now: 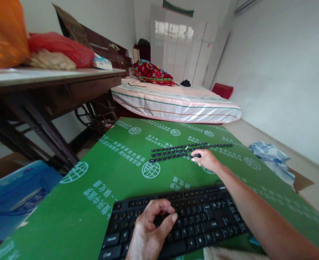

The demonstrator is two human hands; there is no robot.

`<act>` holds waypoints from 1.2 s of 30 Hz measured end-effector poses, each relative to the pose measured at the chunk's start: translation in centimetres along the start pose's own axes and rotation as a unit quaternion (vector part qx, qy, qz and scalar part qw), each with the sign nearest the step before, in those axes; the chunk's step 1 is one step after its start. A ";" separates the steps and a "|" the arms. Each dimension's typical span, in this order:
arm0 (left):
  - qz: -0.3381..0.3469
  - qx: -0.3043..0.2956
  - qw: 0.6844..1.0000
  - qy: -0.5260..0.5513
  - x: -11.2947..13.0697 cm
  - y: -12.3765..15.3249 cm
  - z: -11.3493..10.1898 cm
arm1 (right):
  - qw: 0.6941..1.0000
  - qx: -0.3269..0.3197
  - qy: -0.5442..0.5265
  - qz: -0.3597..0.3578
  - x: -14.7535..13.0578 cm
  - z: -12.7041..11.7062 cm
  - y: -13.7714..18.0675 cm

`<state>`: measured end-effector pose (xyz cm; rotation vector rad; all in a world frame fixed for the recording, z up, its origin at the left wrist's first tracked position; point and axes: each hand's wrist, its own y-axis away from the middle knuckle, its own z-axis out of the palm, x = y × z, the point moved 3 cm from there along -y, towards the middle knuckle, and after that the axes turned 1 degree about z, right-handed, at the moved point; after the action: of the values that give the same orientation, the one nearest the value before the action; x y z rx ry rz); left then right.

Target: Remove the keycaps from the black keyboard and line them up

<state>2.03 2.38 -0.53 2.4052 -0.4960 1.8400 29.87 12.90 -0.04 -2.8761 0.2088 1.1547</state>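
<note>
A black keyboard (pixel 203 216) lies on a green printed sheet (pixel 100 180) near me. My left hand (pixel 151 231) rests on its left half with fingers curled, thumb and fingertips pinched close over the keys; whether it grips a key is hidden. My right hand (pixel 205 159) reaches farther out to rows of small black keycaps (pixel 175 151) laid in lines on the sheet. Its fingers are closed on one small black keycap (pixel 198 156) at the rows' right part.
A dark wooden table (pixel 53 83) with orange and red bags stands at left, a blue box (pixel 15 195) below it. A mattress (pixel 175 101) with a red quilt lies beyond the sheet. Crumpled blue-white cloth (pixel 270 155) sits at right by the wall.
</note>
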 end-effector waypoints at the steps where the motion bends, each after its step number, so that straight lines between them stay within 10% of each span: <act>1: 0.009 0.001 1.000 -0.020 0.2 0.0 -0.1 | 1.000 0.004 0.005 0.006 0.7 0.1 -0.9; 36: 0.038 -0.020 0.996 -0.083 1.3 0.0 -0.1 | 0.998 -0.022 0.037 0.039 3.0 0.8 -4.5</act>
<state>2.25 2.09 0.69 2.5592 -0.6382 1.6488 32.04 17.05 -2.75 -2.9772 0.3039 1.0797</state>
